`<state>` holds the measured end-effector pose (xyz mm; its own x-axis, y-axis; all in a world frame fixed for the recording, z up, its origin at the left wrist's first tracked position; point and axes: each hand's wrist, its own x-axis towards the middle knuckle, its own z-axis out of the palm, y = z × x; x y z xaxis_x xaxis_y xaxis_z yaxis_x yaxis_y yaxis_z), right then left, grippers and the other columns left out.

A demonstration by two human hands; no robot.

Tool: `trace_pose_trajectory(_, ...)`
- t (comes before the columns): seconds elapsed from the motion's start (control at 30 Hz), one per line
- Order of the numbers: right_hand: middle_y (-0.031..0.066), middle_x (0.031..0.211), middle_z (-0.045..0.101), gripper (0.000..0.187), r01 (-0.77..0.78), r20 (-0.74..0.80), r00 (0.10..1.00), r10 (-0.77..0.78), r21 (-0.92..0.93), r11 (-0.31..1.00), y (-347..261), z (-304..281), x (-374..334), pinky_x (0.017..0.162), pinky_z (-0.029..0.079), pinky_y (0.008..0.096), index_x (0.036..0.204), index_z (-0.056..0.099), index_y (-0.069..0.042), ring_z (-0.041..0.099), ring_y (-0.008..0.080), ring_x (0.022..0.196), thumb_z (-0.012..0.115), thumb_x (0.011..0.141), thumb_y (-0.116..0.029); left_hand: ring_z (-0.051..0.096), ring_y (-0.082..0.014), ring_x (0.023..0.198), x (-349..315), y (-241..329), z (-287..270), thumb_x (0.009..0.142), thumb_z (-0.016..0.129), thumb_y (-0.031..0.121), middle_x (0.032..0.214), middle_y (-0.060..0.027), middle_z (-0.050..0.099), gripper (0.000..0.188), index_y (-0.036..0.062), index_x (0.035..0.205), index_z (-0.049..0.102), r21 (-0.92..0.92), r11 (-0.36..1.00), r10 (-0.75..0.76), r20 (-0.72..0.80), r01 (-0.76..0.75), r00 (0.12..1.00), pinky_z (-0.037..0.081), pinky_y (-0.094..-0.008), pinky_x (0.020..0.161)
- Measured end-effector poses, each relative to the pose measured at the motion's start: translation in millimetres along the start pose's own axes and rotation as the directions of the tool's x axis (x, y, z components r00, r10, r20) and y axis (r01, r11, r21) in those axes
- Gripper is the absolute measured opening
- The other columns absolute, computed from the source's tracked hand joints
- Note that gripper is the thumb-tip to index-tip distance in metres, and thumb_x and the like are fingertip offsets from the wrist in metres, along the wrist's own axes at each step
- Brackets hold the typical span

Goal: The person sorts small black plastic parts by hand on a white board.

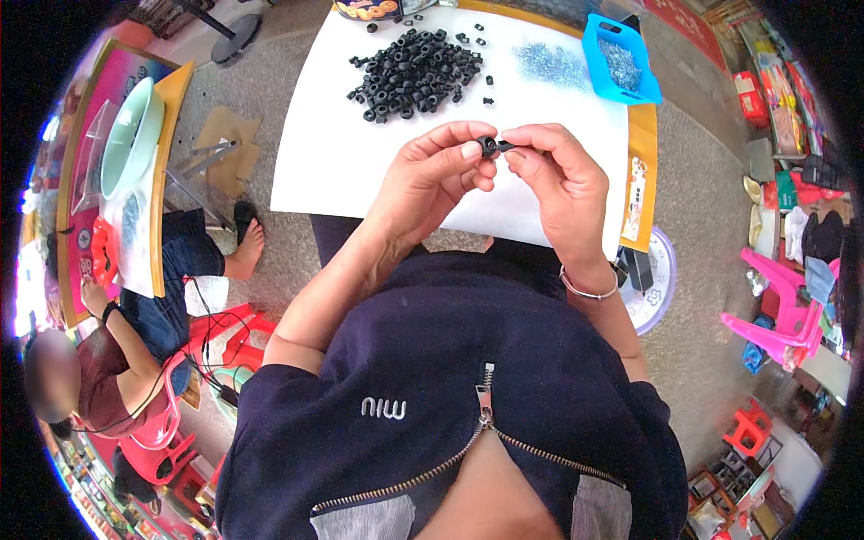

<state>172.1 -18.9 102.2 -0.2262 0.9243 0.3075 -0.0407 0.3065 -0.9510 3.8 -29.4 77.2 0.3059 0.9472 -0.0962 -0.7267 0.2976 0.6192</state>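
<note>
Over the near part of a white tabletop [315, 171], my left hand [423, 175] pinches a small black round part [489, 146] with a hole in its face. From the other side my right hand [567, 184] grips a thin dark piece [507, 145] between thumb and forefinger. Its tip meets the round part, though whether it sits inside the hole I cannot tell. Just beyond my hands lies a heap of similar black parts [414, 76], with several loose ones scattered at its edges.
Small clear pieces [551, 65] are spread at the table's far right, beside a blue basket [589, 45] holding more. A snack container [367, 9] stands at the far edge. At left, another person [126, 360] sits by a second table with a pale green basin [135, 135]. A pink stool [783, 306] stands right.
</note>
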Motion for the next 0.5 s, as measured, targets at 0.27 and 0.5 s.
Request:
trace_pose_trajectory(0.27,0.006,0.088,0.062,0.014,-0.047,-0.018,0.999,0.046,-0.064,0.997,-0.6,1.8,-1.7,0.069,0.047,0.0226,0.096,0.064,0.0,0.059,0.0097,0.078,0.059,0.084,0.003,0.062,-0.0138,0.078,-1.2,0.2,1.6,0.088,0.058,0.007,0.09,-0.0084,0.063,0.024,-0.0032,0.11,0.057,0.012,0.998,-0.058,-0.059,0.059,0.997,0.054,-0.0264,0.071)
trace_pose_trajectory(0.5,0.0057,0.089,0.062,0.014,-0.055,-0.009,0.998,0.055,-0.062,0.997,1.4,1.9,-2.5,0.071,0.048,0.023,0.097,0.063,0.001,0.059,0.0095,0.079,0.058,0.084,0.003,0.062,-0.0139,0.079,-2.9,2.1,2.9,0.088,0.059,0.007,0.092,-0.0084,0.062,0.024,-0.0033,0.109,0.057,0.029,0.997,-0.066,-0.068,0.068,0.995,0.054,-0.0267,0.071)
